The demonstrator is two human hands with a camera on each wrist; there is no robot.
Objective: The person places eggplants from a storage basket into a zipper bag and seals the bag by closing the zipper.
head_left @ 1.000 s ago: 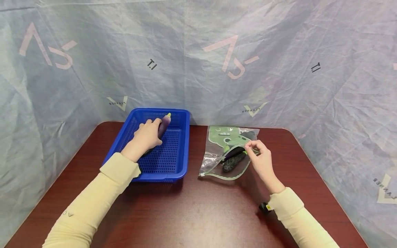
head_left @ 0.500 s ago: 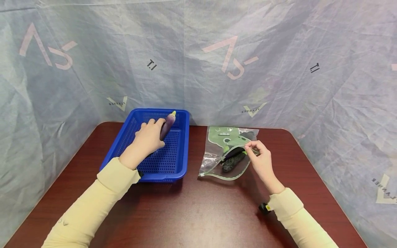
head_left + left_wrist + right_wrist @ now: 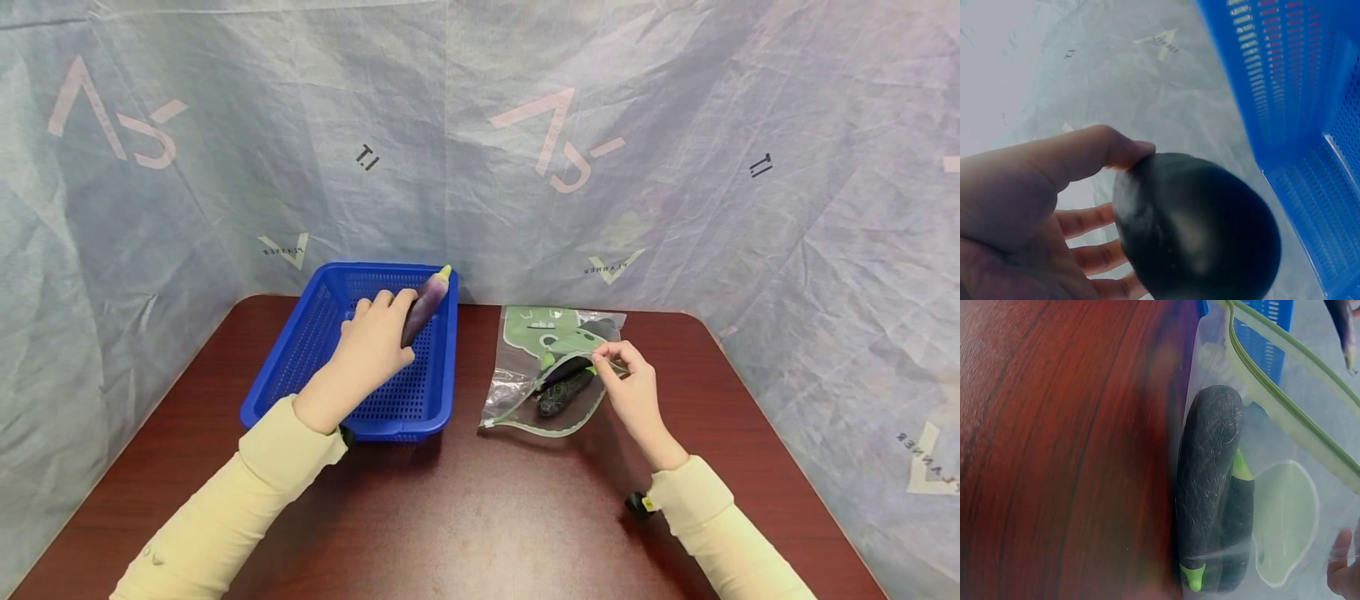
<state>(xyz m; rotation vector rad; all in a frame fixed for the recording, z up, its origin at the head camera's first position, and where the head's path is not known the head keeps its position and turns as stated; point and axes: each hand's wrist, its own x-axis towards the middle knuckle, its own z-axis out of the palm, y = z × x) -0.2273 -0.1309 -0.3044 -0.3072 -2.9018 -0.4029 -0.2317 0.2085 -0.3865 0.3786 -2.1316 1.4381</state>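
Note:
My left hand (image 3: 371, 337) grips a dark purple eggplant (image 3: 427, 304) over the blue perforated basket (image 3: 447, 375); its pale green stem end points to the basket's far right corner. From the left wrist, the eggplant's rounded blunt end (image 3: 1197, 231) fills the foreground, with thumb above and fingers behind it. Thumb and fingers of my right hand (image 3: 636, 396) pinch the rim of a clear zip bag (image 3: 506, 387) with a green printed picture. Its mouth gapes toward me. Inside lie dark eggplants (image 3: 1207, 469) with bright green stems, seen side by side through the plastic.
Basket and bag stand side by side on a reddish-brown wooden table (image 3: 487, 517), a narrow strip of tabletop between them. A grey printed cloth (image 3: 450, 150) hangs close behind and along both sides. The bag's zip slider (image 3: 489, 423) sits at its near left corner.
My left hand has lifted the eggplant and carried it rightward, so its stem end now overlaps the basket's far right rim. The right hand and the bag have stayed in place.

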